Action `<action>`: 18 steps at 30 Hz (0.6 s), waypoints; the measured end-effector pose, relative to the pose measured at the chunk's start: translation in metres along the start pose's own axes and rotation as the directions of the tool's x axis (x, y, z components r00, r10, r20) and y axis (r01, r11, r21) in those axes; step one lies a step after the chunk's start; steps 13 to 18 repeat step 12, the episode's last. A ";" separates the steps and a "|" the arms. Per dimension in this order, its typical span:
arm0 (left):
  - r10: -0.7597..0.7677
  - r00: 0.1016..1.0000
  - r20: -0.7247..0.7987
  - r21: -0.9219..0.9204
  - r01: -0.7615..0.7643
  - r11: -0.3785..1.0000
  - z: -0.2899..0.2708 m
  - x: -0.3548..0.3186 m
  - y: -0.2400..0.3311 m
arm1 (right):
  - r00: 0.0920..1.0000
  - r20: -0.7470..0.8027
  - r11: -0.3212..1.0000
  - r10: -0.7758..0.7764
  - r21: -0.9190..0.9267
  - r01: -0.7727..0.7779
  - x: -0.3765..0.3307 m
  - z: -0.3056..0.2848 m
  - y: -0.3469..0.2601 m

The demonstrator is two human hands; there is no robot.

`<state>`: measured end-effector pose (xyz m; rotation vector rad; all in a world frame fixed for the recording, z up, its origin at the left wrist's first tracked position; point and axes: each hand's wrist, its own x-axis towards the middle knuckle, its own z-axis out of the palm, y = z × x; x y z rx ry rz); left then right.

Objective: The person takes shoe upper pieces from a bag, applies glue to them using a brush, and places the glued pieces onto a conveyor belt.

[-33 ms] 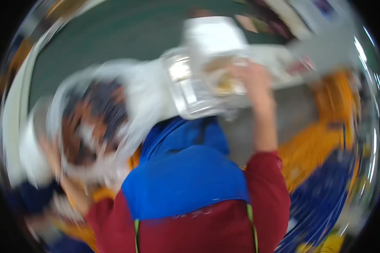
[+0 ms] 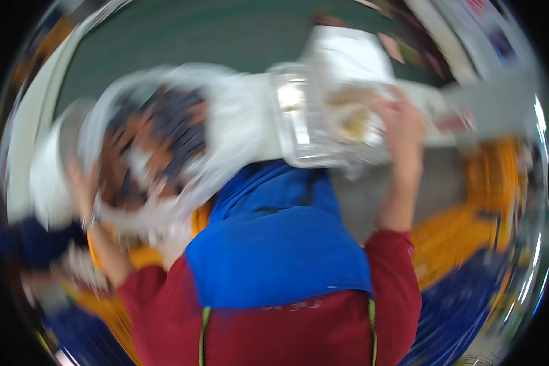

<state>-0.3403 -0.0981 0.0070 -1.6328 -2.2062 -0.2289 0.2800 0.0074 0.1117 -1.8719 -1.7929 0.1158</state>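
On the left, my left hand (image 2: pixel 82 186) stands between a white rounded container (image 2: pixel 50 177) and a clear plastic bag (image 2: pixel 226 125). Its fingers look stretched and apart, though blurred; whether they touch the bag's edge I cannot tell. Many small dark grey and reddish-brown pieces (image 2: pixel 177 128) fill the opened bag. My right hand (image 2: pixel 402 122) is at the right side of a white box (image 2: pixel 352 58), with its fingers bent toward tan and yellowish contents (image 2: pixel 355 125) in front of the box. Motion blur hides what those fingers hold, if anything. A clear, shiny plastic tray (image 2: pixel 299 122) lies left of these contents.
A dark green surface (image 2: pixel 244 36) stretches behind the bag and box. Grey equipment (image 2: pixel 500 79) stands at the far right. Yellow crates (image 2: pixel 494 177) and blue material (image 2: pixel 460 305) lie low on the right. A blue apron (image 2: pixel 274 256) covers my lap.
The whole view has shifted, so bag, tray and box sit farther right and the bag slightly higher. Both hands keep about the same places beside the bag and the box.
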 end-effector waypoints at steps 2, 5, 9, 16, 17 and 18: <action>-0.084 0.996 -0.015 -0.279 0.076 0.957 0.000 -0.016 0.017 | 0.972 -0.202 0.891 -0.123 0.408 0.198 -0.018 0.013 -0.034; -0.123 0.992 0.007 -0.379 0.116 0.918 0.007 -0.052 0.000 | 0.867 0.277 0.849 -0.413 0.462 0.256 -0.043 0.078 -0.086; -0.219 0.972 -0.082 -0.242 0.194 0.951 0.000 -0.057 -0.005 | 0.736 0.443 0.857 -0.512 0.321 0.404 -0.047 0.195 -0.107; -0.290 0.952 0.101 -0.266 0.306 0.914 -0.001 -0.052 -0.017 | 0.867 0.360 0.939 -0.343 0.142 0.313 -0.040 0.230 -0.124; -0.290 0.952 0.101 -0.266 0.306 0.914 -0.001 -0.052 -0.017 | 0.867 0.360 0.939 -0.343 0.142 0.313 -0.040 0.230 -0.124; -0.290 0.952 0.101 -0.266 0.306 0.914 -0.001 -0.052 -0.017 | 0.867 0.360 0.939 -0.343 0.142 0.313 -0.040 0.230 -0.124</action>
